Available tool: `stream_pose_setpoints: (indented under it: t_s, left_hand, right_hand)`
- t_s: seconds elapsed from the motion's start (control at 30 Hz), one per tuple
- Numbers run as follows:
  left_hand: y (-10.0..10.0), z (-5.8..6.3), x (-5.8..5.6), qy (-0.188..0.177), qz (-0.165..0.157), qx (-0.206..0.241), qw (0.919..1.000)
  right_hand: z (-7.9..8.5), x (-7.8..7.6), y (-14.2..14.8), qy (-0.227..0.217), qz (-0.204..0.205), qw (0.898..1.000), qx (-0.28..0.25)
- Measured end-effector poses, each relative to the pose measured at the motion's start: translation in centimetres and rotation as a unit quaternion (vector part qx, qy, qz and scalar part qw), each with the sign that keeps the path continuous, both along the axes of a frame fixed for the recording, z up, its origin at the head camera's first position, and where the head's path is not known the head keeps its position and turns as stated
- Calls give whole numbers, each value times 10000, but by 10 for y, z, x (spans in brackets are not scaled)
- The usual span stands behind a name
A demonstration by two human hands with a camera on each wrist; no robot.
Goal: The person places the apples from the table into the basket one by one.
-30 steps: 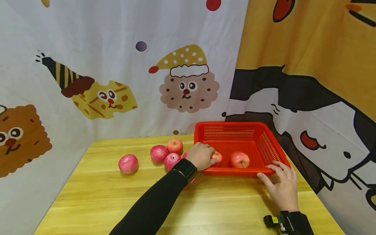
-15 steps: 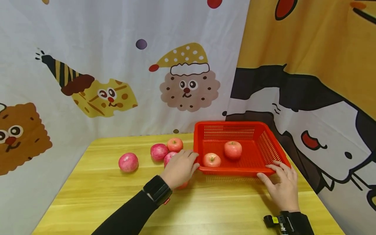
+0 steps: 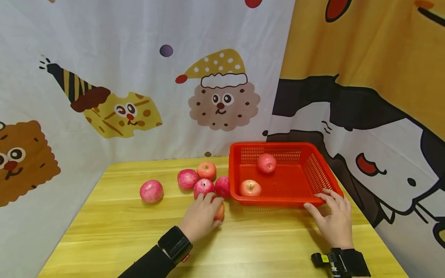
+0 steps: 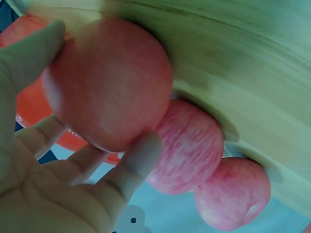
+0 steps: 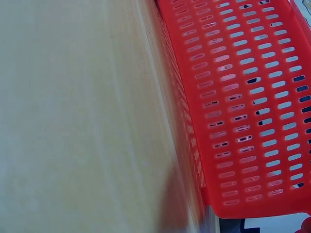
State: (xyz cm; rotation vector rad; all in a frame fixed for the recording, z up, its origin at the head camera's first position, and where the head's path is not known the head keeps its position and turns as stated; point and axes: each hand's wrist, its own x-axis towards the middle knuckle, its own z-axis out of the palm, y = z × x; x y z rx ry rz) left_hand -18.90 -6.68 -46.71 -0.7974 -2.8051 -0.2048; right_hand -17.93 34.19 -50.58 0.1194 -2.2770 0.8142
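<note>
A lone apple (image 3: 151, 192) sits on the desk (image 3: 104, 239), at nine o'clock from four clustered apples (image 3: 204, 187). At their five o'clock, the left hand (image 3: 199, 218) curls thumb and fingers round another apple (image 4: 109, 85). The red basket (image 3: 278, 201) holds a pale apple (image 3: 250, 188) at eight o'clock, a pink apple (image 3: 266, 163) at ten; the right hand (image 3: 332, 221) grips its corner at four.

Basket (image 3: 271, 202) on the desk (image 3: 104, 231), right side! Near apple (image 3: 250, 188) in its front left, far apple (image 3: 266, 163) by the back wall, right hand (image 3: 333, 221) at the front right corner. Just left, a four-apple cluster (image 3: 204, 187); before it, left hand (image 3: 199, 217) around the front apple (image 3: 219, 212). Lone apple (image 3: 151, 191) farther left!
</note>
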Motion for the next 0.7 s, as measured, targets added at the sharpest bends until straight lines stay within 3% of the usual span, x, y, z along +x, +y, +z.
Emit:
stream_pose_setpoints:
  t_s: [0.23, 0.33, 0.4, 0.5, 0.6, 0.7]
  left_hand:
    - [-6, -3, 2, -762, -43, 306, 9966]
    - [-12, 4, 4, -996, -74, 496, 9938]
    - [-14, 17, 4, -969, -114, 677, 9929]
    - [-10, 46, -4, -559, -145, 1003, 9933]
    - [6, 72, -23, -251, -154, 1354, 9903]
    - [31, 81, -47, -349, -159, 1530, 9875]
  right_hand:
    - [-1, 1, -1, -17, -7, 10000, -50]
    - [-2, 0, -2, -13, -8, 10000, -34]
    - [-2, 0, -2, -32, 1, 10000, -24]
    - [-1, -1, -2, -10, 58, 10000, -3]
    - [0, -1, 0, -3, 63, 10000, 5]
    - [0, 0, -1, -42, 9, 10000, -2]
